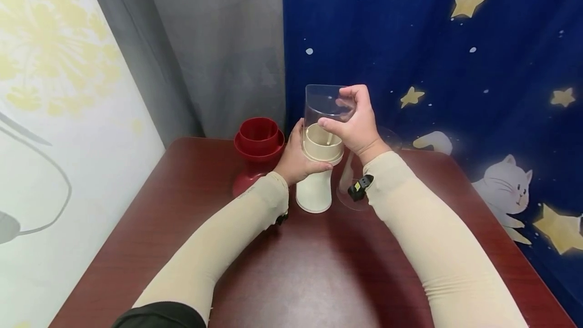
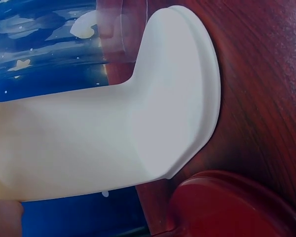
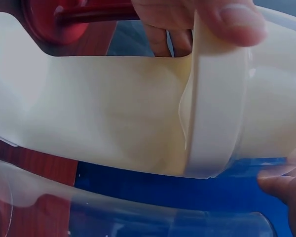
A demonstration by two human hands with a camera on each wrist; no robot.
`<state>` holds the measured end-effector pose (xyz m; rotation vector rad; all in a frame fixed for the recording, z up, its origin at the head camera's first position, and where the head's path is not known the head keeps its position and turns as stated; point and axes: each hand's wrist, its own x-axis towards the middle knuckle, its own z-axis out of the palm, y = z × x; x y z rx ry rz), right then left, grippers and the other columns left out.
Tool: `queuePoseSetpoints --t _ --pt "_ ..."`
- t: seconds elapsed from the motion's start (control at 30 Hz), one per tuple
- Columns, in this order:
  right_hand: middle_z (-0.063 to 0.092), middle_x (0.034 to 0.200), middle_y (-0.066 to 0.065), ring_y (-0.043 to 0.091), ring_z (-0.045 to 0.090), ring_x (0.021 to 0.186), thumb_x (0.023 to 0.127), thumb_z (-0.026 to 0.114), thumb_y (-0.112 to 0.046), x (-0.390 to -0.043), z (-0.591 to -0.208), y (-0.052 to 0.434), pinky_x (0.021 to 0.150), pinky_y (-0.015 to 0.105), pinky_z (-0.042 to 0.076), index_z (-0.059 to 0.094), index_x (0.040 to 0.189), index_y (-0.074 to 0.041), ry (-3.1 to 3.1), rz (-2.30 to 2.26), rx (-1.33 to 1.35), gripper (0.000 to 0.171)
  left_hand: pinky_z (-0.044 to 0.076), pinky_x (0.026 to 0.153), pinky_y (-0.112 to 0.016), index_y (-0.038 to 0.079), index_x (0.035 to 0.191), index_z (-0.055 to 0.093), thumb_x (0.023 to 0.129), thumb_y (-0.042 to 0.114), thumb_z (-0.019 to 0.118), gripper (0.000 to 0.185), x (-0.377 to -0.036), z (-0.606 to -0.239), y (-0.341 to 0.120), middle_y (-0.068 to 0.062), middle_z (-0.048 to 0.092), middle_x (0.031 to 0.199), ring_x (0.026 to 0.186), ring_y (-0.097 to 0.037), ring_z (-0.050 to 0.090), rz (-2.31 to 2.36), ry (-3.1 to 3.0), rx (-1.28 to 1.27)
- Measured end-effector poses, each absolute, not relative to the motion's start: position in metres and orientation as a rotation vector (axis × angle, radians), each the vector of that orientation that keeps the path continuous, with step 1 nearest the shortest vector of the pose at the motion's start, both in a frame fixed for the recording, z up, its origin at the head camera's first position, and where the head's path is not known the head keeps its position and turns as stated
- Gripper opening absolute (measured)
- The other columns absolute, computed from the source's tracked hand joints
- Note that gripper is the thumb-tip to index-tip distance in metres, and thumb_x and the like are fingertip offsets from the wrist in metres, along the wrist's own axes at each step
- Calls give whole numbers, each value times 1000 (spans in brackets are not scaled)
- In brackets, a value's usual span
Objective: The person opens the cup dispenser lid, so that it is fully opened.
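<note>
Right hand (image 1: 357, 124), curled round a clear cylinder (image 1: 317, 100), holds it about the top of the cream stand (image 1: 314, 191), which the left hand (image 1: 295, 161) grips upright. Fitting looks nearly done, though full seating is hard to tell; the red stand (image 1: 258, 150) nearby wears none.

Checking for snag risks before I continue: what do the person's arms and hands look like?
The left hand and right hand are bare, without gloves. The left sleeve and right sleeve are cream and close-fitting. Black cloth overlaps the upper end of the left sleeve. A black fitting with a yellow mark sits at the right sleeve's end; a small black piece shows at the left's.
</note>
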<state>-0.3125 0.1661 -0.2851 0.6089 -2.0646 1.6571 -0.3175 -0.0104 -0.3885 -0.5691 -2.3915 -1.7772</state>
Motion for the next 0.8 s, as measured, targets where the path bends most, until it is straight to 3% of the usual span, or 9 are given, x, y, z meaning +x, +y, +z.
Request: queuePoseSetpoints --t 0.17,0.33,0.67,0.8 --pt "57 133 9 26 61 124 72 86 -19 -313 -262 170 105 38 55 47 129 -8 -1954 1704 562 70 30 128 -43 21 170 2 65 29 103 146 -318 -388 -8 -5 23 174 157 -23 31 -1778 -2373 -600" --pt "53 143 8 25 57 133 69 88 -35 -303 -234 169 111 43 53 44 131 -15 -1996 1633 590 78 40 123 -46 28 169 5 64 35 101 142 -315 -387 -9 -4 35 165 147 -24 42 -1726 -2402 -560" --pt "54 140 8 25 57 132 68 89 -35 -283 -217 177 109 44 54 45 128 -14 -1969 1634 626 77 45 119 -44 26 166 20 63 33 103 132 -313 -386 -12 -5 40 161 142 -23 46 -1666 -2372 -633" --pt "55 136 5 26 58 129 66 92 -44 -281 -215 178 107 42 56 47 126 -14 -1935 1647 662 81 45 118 -47 29 166 27 64 35 102 127 -313 -386 -14 -9 40 161 143 -26 44 -1590 -2398 -639"
